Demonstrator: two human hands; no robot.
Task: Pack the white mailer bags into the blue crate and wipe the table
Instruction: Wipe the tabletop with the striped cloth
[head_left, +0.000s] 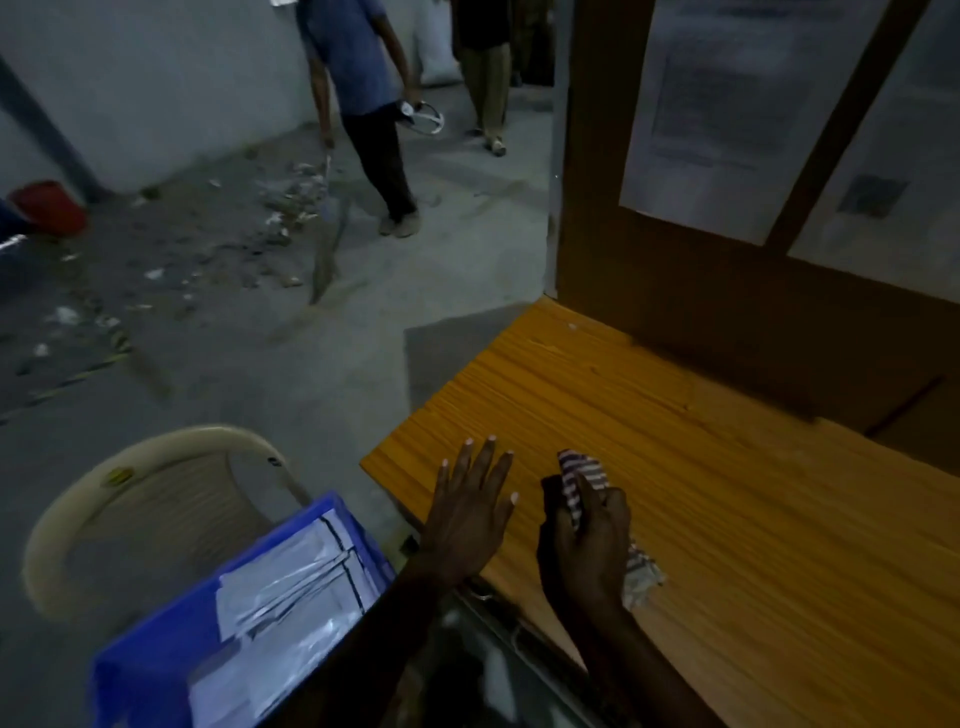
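In the lower left of the frame, the blue crate (145, 675) holds the white mailer bags (291, 587), stacked flat inside it. Just right of it, the left hand (467, 525) lies with straight, spread fingers on the near left corner of the bench (753, 519), palm down. Beside it, slightly apart, the right hand (592, 551) curls its fingers round a striped cloth (582, 475), which is bunched against the wooden top; one end sticks out past the fingertips and another past the wrist. Behind the crate stands a cream plastic chair (130, 493). Further off, the grey floor (260, 338) carries scattered rubbish. At the upper left sits a red bucket (49, 205). At the top, a person (358, 93) in a blue shirt walks. A brown board (623, 249) with papers (737, 114) rises behind the bench, upper right.
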